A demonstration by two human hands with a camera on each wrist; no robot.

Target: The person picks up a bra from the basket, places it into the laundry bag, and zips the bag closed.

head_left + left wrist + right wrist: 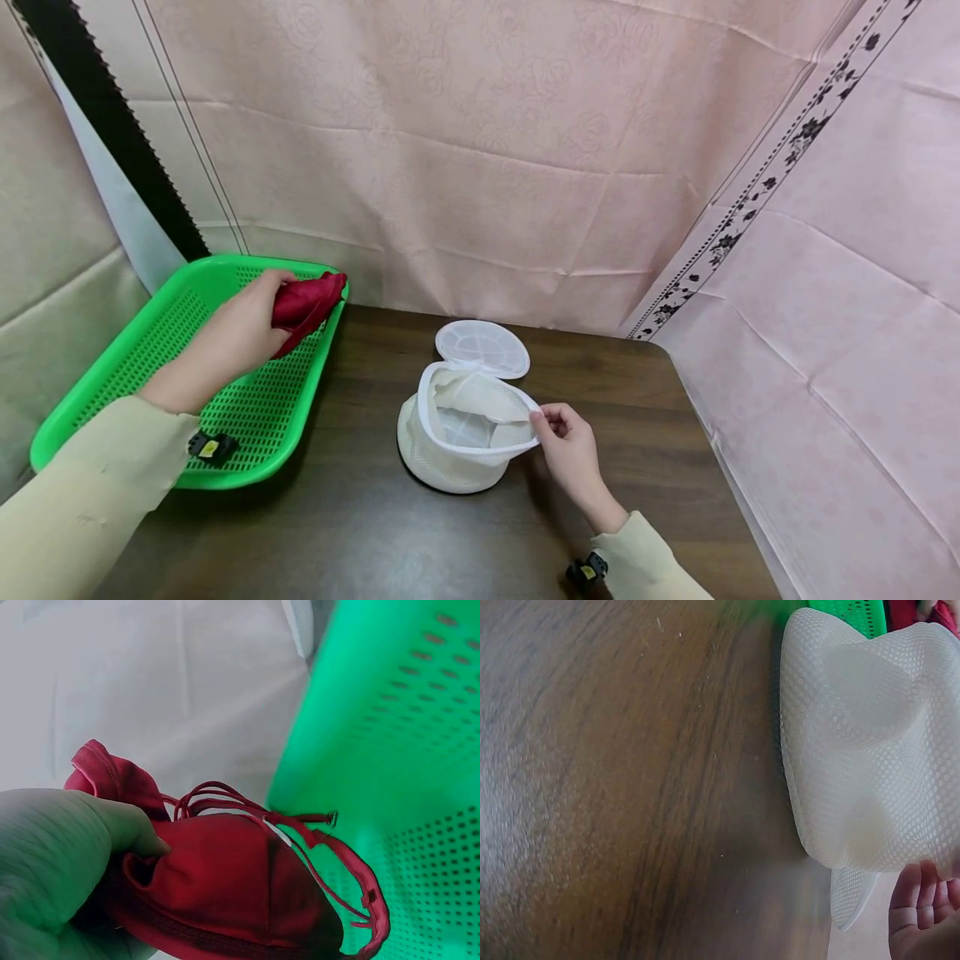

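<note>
Two hands: left hand (pixel 240 329) grips red bra (pixel 307 304), right hand (pixel 566 442) pinches mesh bag (pixel 457 433) rim

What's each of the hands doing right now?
Left hand: grips the red garment over the green basket.
Right hand: pinches the rim of the white mesh laundry bag.

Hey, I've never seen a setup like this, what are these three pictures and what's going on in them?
No machine here: a person wears three cameras. The wide picture comes from the head, the close-ups from each wrist. On the dark wooden table sit a green perforated tray and a white mesh laundry bag, its round lid flipped open behind it. The left hand grips a red bra above the tray; its straps show in the left wrist view. The right hand pinches the bag's rim.
</note>
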